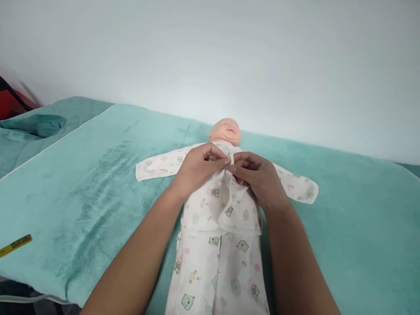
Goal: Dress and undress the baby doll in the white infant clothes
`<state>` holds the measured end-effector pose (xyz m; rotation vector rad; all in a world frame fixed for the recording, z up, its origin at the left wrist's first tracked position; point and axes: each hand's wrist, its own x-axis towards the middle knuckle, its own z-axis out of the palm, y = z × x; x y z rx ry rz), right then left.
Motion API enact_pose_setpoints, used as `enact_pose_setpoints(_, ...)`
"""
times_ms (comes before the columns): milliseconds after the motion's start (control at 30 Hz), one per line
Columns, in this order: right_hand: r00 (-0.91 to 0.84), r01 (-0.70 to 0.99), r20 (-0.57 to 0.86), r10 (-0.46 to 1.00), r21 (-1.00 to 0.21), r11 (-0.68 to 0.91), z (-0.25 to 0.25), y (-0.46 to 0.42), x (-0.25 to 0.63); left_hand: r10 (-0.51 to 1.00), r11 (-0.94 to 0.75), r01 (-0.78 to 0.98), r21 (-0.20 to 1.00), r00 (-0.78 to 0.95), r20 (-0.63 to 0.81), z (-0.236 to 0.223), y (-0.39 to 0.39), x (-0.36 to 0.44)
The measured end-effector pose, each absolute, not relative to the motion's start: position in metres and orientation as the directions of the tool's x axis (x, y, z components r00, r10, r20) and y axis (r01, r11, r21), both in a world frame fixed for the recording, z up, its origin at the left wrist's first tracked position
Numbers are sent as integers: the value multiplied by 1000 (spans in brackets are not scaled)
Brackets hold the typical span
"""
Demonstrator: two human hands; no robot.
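Note:
A baby doll (226, 130) lies on its back, dressed in a white baby shirt (203, 205) printed with small bears. My left hand (205, 164) pinches one front edge of the shirt just below the doll's neck. From the other side, my right hand (254, 175) pinches the opposite front edge, and the fingertips of both hands meet there. Whether a snap or tie sits between them is hidden. Below the pinch the shirt front hangs slightly parted. White baby pants (213, 275) with a matching print cover the lower body. Both sleeves lie stretched outward.
A teal plush cover (98, 183) lies under the doll, with a white-piped edge at left. A white wall (210, 57) rises behind. A yellow strip with dark print (16, 246) rests at left, and a red item (11, 104) stands at far left.

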<state>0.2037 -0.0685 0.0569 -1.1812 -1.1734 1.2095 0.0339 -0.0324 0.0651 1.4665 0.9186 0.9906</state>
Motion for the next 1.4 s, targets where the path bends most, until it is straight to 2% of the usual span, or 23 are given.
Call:
enact_pose_setpoints(467, -55, 253, 52, 997, -965, 64, 68, -76, 196, 922, -165, 54, 985, 364, 135, 69, -36, 33)
enact_pose_setpoints(567, -97, 222, 62, 993, -972, 82, 67, -76, 199, 923, -152, 49, 987, 365, 124, 70, -36, 33)
enact_pose_setpoints(700, -110, 76, 71, 991, -994, 80, 63, -73, 202, 915, -129, -23, 991, 383, 128, 67, -33, 31)
enact_pose_setpoints(800, -82, 59, 52, 995, -997, 57, 63, -72, 202, 909, -133, -33, 991, 395, 135, 65, -31, 29)
enact_pose_setpoints(867, -36, 136, 39, 999, -990, 43, 67, -74, 202, 903, -144, -20, 989, 407, 140, 65, -31, 28)
enact_pose_setpoints(967, 2, 412, 7, 1000, -911, 5, 78, -83, 197, 884, -156, -2, 988, 447, 140, 68, -30, 23)
enact_pose_setpoints(1100, 42, 756, -20, 999, -653, -45, 92, -97, 179, 860, -187, 77, 979, 494, 125, 74, -29, 16)
enact_pose_setpoints(1167, 88, 842, -25, 996, -532, -88, 96, -101, 169, 859, -201, 131, 971, 499, 110, 75, -30, 13)
enact_pose_setpoints(1233, 120, 877, -27, 992, -465, -119, 96, -103, 163, 859, -205, 176, 963, 504, 91, 76, -30, 11)
enact_pose_setpoints(1300, 116, 871, -31, 993, -476, -117, 95, -102, 165, 854, -216, 213, 953, 514, 79, 76, -31, 9)
enact_pose_setpoints(1400, 57, 773, -88, 995, -627, -99, 93, -96, 181, 823, -256, 273, 927, 565, 60, 78, -32, 7)
